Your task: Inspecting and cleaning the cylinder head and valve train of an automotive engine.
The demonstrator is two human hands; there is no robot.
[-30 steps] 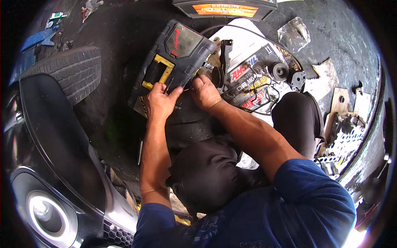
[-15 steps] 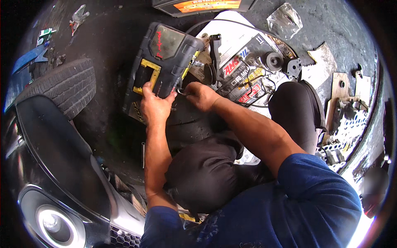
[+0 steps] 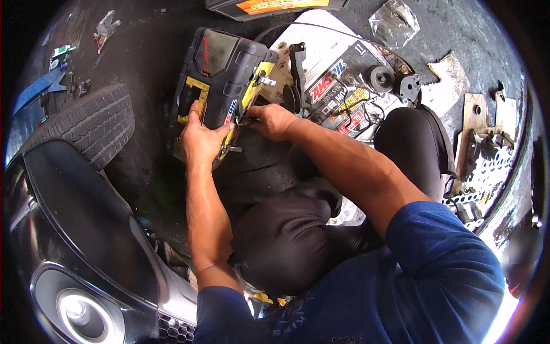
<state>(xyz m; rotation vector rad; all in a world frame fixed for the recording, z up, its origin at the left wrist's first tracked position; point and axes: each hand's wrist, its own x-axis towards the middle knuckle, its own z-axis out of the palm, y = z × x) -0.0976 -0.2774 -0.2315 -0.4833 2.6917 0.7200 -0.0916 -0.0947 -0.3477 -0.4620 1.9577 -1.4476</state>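
Note:
A black toolbox (image 3: 238, 66) with a yellow handle (image 3: 197, 94) and yellow latches stands tilted on the dark floor in front of me. My left hand (image 3: 201, 137) grips its near end, with fingers by the handle and the thumb stretched toward the latch side. At that side's near corner my right hand (image 3: 272, 121) is closed in a pinch. A small metal piece shows by its fingertips, too hidden to name. One yellow latch (image 3: 260, 80) with a pale metal tab sits farther up the same side.
Right of the toolbox, a flattened cardboard box (image 3: 321, 43) carries a black bracket (image 3: 297, 69), a round pulley (image 3: 380, 79) and cables. A tyre (image 3: 86, 123) and a car's front with a headlight (image 3: 77, 309) are at left. Metal engine parts (image 3: 484, 166) lie far right.
The toolbox has tipped and turned, so more of its yellow latch side shows. My left hand has shifted left and slightly down with it; my right hand has moved slightly left and up.

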